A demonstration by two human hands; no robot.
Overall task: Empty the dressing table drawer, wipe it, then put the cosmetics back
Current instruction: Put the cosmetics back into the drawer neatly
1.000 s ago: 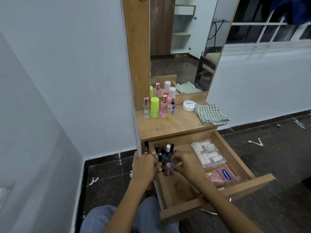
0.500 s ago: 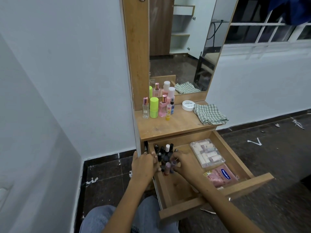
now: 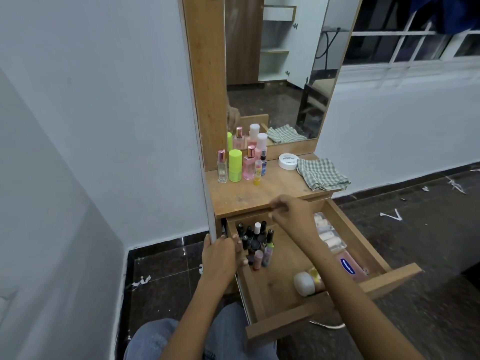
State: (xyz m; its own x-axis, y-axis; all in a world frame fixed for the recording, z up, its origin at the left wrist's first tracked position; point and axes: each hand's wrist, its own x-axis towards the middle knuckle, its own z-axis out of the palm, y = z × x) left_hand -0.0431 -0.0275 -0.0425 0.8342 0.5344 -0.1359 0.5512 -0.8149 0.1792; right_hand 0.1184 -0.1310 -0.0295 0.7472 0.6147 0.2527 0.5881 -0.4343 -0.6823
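The wooden drawer (image 3: 280, 323) of the dressing table is pulled out. At its back left stand several nail polish bottles (image 3: 257, 237). Along its right side lie a clear box (image 3: 328, 235) and a pink Vaseline pack (image 3: 350, 266). A white-capped bottle (image 3: 305, 283) lies near the drawer front. My left hand (image 3: 220, 253) grips the drawer's left wall. My right hand (image 3: 288, 211) hovers blurred at the tabletop's front edge, above the drawer's back. Its fingers are loosely curled and I see nothing in them.
On the tabletop (image 3: 259, 196) stand perfume and lotion bottles (image 3: 241, 165) at the back left, a white jar (image 3: 287, 161) and a checked cloth (image 3: 322, 174) at the right. The mirror (image 3: 275, 68) rises behind. A white wall is at the left and dark floor lies around.
My right hand has risen from the nail polish bottles in the drawer to the tabletop's front edge. My left hand has stayed on the drawer's left wall.
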